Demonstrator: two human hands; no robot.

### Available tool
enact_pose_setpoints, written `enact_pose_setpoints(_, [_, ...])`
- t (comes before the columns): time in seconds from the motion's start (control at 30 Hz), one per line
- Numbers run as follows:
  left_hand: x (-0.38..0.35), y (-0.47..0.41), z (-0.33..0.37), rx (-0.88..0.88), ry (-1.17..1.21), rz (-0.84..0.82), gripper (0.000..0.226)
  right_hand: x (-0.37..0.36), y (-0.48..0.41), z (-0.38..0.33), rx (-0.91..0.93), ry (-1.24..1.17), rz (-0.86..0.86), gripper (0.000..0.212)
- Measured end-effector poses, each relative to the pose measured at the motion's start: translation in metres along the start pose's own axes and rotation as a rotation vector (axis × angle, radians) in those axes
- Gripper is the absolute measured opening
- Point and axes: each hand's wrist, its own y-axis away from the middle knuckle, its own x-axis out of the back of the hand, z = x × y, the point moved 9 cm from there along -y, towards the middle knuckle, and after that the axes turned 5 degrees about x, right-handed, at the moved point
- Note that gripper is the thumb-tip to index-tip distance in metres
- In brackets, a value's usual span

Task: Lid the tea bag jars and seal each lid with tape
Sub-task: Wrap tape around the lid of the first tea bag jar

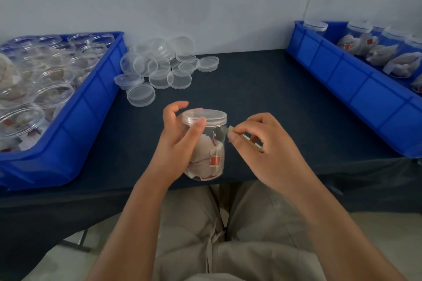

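The tea bag jar (210,155) is gripped upright in the left hand (175,143) (thumb on the lid (204,114)). Tape (231,130), pinched by fingers of the right hand (267,143), is held just right of the lid seam.

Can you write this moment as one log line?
step: taping | jar: lid on, tea bags inside | left hand: holds jar | right hand: pinches tape beside jar | spare lids: piled behind

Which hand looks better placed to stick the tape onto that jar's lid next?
Probably the right. The right hand pinches the tape, its end just beside the lid, while the left hand is occupied gripping the jar.
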Motion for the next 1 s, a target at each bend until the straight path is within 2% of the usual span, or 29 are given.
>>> enact_pose_setpoints(0.07, [-0.007,0.002,0.002,-0.024,-0.015,-0.002,0.047,0.000,0.000,-0.003,0.013,0.013,-0.004,0.024])
enact_pose_setpoints(0.2, [-0.004,-0.001,0.004,-0.038,-0.122,0.059,0.049,0.003,-0.003,0.000,0.001,0.003,-0.024,0.025])
enact_pose_setpoints(0.33, [-0.009,-0.003,0.004,-0.005,-0.133,-0.014,0.040,0.002,-0.002,0.000,0.000,-0.031,-0.048,0.026])
enact_pose_setpoints(0.53, [-0.014,0.008,0.018,-0.068,-0.174,0.004,0.030,0.002,-0.002,-0.002,-0.001,-0.032,-0.045,0.021])
enact_pose_setpoints(0.6, [-0.015,0.010,0.021,-0.080,-0.186,-0.001,0.034,0.002,-0.001,-0.003,0.005,-0.025,-0.049,0.019])
enact_pose_setpoints(0.7, [-0.017,0.012,0.026,-0.131,-0.222,-0.021,0.051,0.003,-0.001,-0.004,0.018,0.006,-0.066,0.016])
enact_pose_setpoints(0.8, [-0.018,0.012,0.029,-0.161,-0.273,-0.026,0.061,0.004,0.000,-0.003,0.018,0.031,-0.082,0.022])
enact_pose_setpoints(1.0, [-0.018,0.010,0.031,-0.189,-0.263,-0.034,0.051,0.004,0.000,-0.003,0.026,0.053,-0.074,0.025])
